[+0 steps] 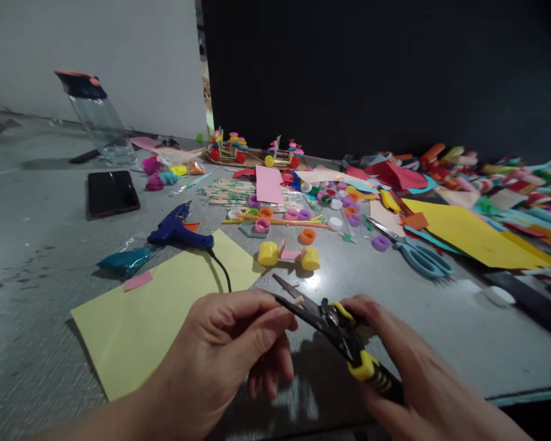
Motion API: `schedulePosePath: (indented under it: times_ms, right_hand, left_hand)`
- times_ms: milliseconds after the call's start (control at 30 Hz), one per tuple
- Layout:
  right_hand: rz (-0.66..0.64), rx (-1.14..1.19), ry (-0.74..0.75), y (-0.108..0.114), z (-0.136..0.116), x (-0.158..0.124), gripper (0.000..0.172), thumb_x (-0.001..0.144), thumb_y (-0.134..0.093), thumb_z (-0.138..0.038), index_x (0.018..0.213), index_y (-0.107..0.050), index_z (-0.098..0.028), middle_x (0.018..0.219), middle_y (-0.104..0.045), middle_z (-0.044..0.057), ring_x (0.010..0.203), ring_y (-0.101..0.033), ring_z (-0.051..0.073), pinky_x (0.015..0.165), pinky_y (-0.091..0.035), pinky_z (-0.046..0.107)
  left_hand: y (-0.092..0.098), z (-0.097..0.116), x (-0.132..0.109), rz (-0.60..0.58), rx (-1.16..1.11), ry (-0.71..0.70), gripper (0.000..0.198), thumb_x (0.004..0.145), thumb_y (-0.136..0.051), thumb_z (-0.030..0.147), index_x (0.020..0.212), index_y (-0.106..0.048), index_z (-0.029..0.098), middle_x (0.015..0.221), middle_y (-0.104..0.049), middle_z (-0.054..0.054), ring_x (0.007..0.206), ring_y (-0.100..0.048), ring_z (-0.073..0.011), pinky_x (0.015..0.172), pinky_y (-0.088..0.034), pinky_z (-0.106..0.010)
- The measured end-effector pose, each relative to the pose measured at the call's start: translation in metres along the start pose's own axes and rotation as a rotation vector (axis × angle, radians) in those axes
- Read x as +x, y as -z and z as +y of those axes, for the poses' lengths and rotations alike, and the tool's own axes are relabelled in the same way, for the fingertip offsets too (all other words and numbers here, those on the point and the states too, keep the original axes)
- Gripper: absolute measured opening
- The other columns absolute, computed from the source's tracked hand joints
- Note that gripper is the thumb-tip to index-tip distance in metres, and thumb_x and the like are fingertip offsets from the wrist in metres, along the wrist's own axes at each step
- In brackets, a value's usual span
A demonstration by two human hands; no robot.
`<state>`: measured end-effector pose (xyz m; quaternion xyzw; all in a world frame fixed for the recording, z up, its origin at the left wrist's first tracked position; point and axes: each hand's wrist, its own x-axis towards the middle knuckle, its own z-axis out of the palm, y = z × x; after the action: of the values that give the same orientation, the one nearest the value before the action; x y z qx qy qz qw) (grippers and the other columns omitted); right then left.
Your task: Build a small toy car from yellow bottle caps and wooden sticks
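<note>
My left hand (pixel 243 343) is closed in a pinch on a small wooden stick (pixel 298 301), whose pale end pokes out past the fingertips. Most of the stick is hidden by the fingers. The stick's end lies between the parted blades of black-and-yellow scissors (pixel 335 324). Wrapped round their handles is my right hand (pixel 408 367). Just beyond the blades, two yellow bottle caps (pixel 269 253) stand on the table, joined by a pink strip (pixel 291 255) with short wooden pieces.
A blue glue gun (pixel 179 231) lies on yellow paper (pixel 138 324), its cord trailing towards me. Blue-handled scissors (pixel 422 257) rest at right, beside coloured paper. Several bottle caps and wrapped sticks lie mid-table. Behind stand a phone (pixel 112 193), a bottle (pixel 98 122) and small model vehicles (pixel 229 149).
</note>
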<state>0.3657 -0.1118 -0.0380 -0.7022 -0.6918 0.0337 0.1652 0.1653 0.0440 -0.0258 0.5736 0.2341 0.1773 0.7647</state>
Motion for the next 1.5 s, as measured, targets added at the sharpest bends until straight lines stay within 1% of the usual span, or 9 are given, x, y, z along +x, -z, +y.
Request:
schedulePosePath:
  times_ms: [333, 700, 800, 900, 1000, 1233, 1333, 1433, 1500]
  right_hand:
    - [-0.021, 0.074, 0.017, 0.0, -0.002, -0.002, 0.069, 0.072, -0.056, -0.016, 0.138, -0.038, -0.023, 0.122, -0.067, 0.013, 0.105, -0.068, 0.029, 0.078, -0.062, 0.034]
    - [-0.115, 0.125, -0.042, 0.0, -0.002, 0.003, 0.043, 0.075, -0.054, -0.018, 0.117, -0.052, -0.02, 0.116, -0.068, 0.016, 0.098, -0.068, 0.031, 0.071, -0.061, 0.038]
    - [-0.115, 0.087, -0.043, -0.001, -0.001, 0.003, 0.047, 0.075, -0.053, -0.017, 0.122, -0.049, -0.019, 0.117, -0.068, 0.016, 0.101, -0.068, 0.031, 0.074, -0.061, 0.039]
    - [-0.068, 0.046, 0.009, 0.001, 0.0, 0.005, 0.054, 0.075, -0.051, -0.017, 0.129, -0.045, -0.019, 0.118, -0.067, 0.015, 0.103, -0.067, 0.029, 0.079, -0.061, 0.038]
    - [-0.042, 0.046, 0.065, 0.002, -0.001, 0.009, 0.055, 0.074, -0.049, -0.016, 0.128, -0.044, -0.02, 0.115, -0.067, 0.013, 0.102, -0.067, 0.027, 0.082, -0.06, 0.036]
    - [-0.059, 0.048, 0.1, 0.003, 0.003, 0.012, 0.048, 0.073, -0.051, -0.017, 0.121, -0.048, -0.019, 0.109, -0.068, 0.014, 0.094, -0.068, 0.027, 0.076, -0.06, 0.037]
    - [-0.101, 0.057, 0.063, 0.003, 0.008, 0.01, 0.04, 0.073, -0.052, -0.018, 0.113, -0.052, -0.019, 0.103, -0.068, 0.013, 0.087, -0.067, 0.027, 0.071, -0.058, 0.037]
    - [-0.116, 0.039, -0.01, 0.002, 0.015, 0.006, 0.027, 0.076, -0.051, -0.019, 0.102, -0.053, -0.02, 0.086, -0.067, 0.009, 0.073, -0.064, 0.024, 0.06, -0.053, 0.035]
    - [-0.106, 0.028, -0.049, 0.003, 0.019, 0.003, 0.026, 0.076, -0.05, -0.018, 0.101, -0.051, -0.02, 0.082, -0.066, 0.006, 0.069, -0.063, 0.023, 0.058, -0.051, 0.033]
  left_hand:
    - [0.003, -0.002, 0.001, -0.012, 0.016, 0.013, 0.033, 0.087, -0.068, 0.042, 0.068, -0.064, 0.015, 0.054, -0.065, 0.001, 0.043, -0.054, -0.0065, 0.043, -0.048, -0.014]
    - [0.0, -0.002, 0.003, -0.016, 0.052, 0.033, 0.032, 0.089, -0.065, 0.04, 0.069, -0.064, 0.016, 0.053, -0.063, 0.002, 0.041, -0.054, -0.0057, 0.042, -0.045, -0.012]
    - [0.0, -0.004, 0.003, -0.019, 0.067, 0.041, 0.033, 0.088, -0.065, 0.04, 0.067, -0.062, 0.016, 0.053, -0.062, 0.002, 0.041, -0.052, -0.0056, 0.042, -0.044, -0.012]
    - [0.002, -0.006, 0.003, -0.039, 0.093, 0.032, 0.03, 0.088, -0.063, 0.04, 0.07, -0.062, 0.016, 0.053, -0.061, 0.002, 0.041, -0.052, -0.0059, 0.042, -0.044, -0.013]
    - [0.005, -0.007, 0.002, -0.062, 0.116, 0.022, 0.027, 0.09, -0.061, 0.038, 0.073, -0.063, 0.017, 0.053, -0.06, 0.003, 0.042, -0.052, -0.0066, 0.041, -0.042, -0.013]
    - [0.007, -0.009, 0.0, -0.108, 0.133, 0.061, 0.03, 0.093, -0.058, 0.037, 0.071, -0.062, 0.017, 0.054, -0.061, 0.003, 0.042, -0.048, -0.0051, 0.041, -0.039, -0.011]
    - [0.008, -0.009, 0.002, -0.126, 0.1, 0.095, 0.032, 0.093, -0.06, 0.039, 0.07, -0.061, 0.016, 0.053, -0.061, 0.003, 0.041, -0.047, -0.0042, 0.04, -0.038, -0.01]
    - [0.01, -0.008, 0.004, -0.071, 0.098, 0.069, 0.035, 0.093, -0.062, 0.043, 0.07, -0.061, 0.016, 0.052, -0.061, 0.004, 0.041, -0.049, -0.0042, 0.039, -0.039, -0.009]
    - [0.011, -0.007, 0.005, -0.058, 0.097, 0.052, 0.035, 0.092, -0.063, 0.045, 0.071, -0.063, 0.017, 0.052, -0.061, 0.004, 0.041, -0.051, -0.0043, 0.039, -0.04, -0.009]
